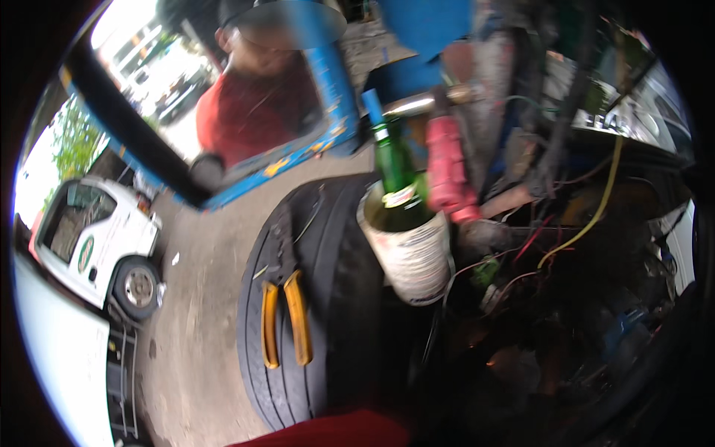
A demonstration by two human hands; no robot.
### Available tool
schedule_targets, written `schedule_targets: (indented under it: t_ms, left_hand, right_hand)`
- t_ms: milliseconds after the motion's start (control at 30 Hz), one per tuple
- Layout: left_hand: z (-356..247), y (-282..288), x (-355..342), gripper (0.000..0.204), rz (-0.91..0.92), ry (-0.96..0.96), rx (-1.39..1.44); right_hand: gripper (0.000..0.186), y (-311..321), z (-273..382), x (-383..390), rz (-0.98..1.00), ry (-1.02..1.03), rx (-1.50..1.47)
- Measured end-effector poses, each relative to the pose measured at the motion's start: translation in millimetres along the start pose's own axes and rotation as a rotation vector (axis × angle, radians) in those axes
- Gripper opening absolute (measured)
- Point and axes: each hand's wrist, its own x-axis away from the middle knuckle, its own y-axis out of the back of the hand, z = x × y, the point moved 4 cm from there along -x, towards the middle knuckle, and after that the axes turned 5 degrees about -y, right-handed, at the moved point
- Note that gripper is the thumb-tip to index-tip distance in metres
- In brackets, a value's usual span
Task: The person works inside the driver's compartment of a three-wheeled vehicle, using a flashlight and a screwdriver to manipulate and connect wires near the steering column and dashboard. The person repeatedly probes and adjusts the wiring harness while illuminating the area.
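Observation:
Neither of my hands shows; only red cloth (342,430) of my clothing comes in at the lower edge. Pliers with yellow handles (285,320) lie on the tread of a black tire (257,335), their dark jaws pointing away from me. Beside the tire is a whitish printed tub (413,261), with a green glass bottle (395,160) standing tilted in it. A red tool-like object (445,167) rises just right of the bottle, blurred. Loose wires, among them a yellow one (596,223), run over the dark clutter at the right.
A blue-framed window (279,170) at the upper left shows a person in a red shirt (257,112). On the left, a white truck (93,246) stands on concrete ground (194,320). Dark machine parts crowd the right side, with a whitish vehicle (640,112) behind.

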Motion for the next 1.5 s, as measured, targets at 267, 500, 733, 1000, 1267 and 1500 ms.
schedule_targets:
  t_ms: [267, 500, 733, 1000, 1267, 1500]
  left_hand:
    - [19, 6, 2, 0.040, 0.058, 0.042, 0.022]
    - [24, 3, 0, 0.039, 0.088, 0.043, 0.038]
    - [15, 9, -7, 0.040, 0.057, -0.020, -0.023]
    - [7, 10, -7, 0.042, 0.030, -0.067, -0.072]
    - [-5, 18, 3, 0.044, -0.029, -0.180, -0.214]
    - [-7, 13, 6, 0.044, -0.009, -0.109, -0.143]
  right_hand:
    - [0.021, -14, -3, -19, 0.246, -0.115, -0.101]
    - [0.028, 7, 22, 9, -0.203, 0.050, -0.086]
    - [0.026, -8, 40, -17, -0.010, 0.065, 0.312]
    - [0.024, 6, 51, -32, 0.134, 0.356, 0.195]
    - [0.027, -2, 60, -51, 0.222, 0.244, 0.171]
    - [0.014, 7, 63, -46, 0.183, 0.213, 0.193]
